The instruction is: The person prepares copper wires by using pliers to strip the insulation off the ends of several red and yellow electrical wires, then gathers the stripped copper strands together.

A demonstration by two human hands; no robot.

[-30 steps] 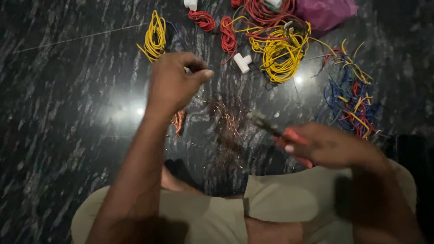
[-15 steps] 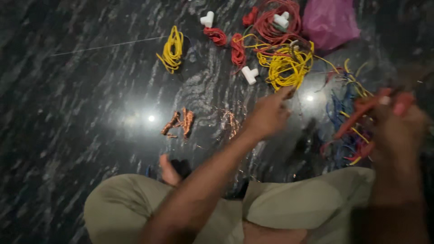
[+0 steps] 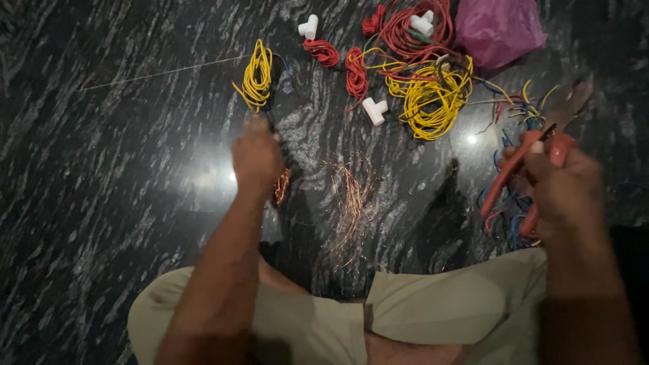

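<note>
Left hand swung back left since half-second ago, now just below yellow wire coil, fingers curled, contents unclear. Right hand clasps red-handled pliers over mixed wire scraps.

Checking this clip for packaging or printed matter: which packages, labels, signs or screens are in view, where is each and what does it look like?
Magenta plastic bag: the only package, on the dark marbled floor at top right, beside the red wire coil; crumpled, soft, no print visible.
Labels, signs, screens: none in view.
</note>
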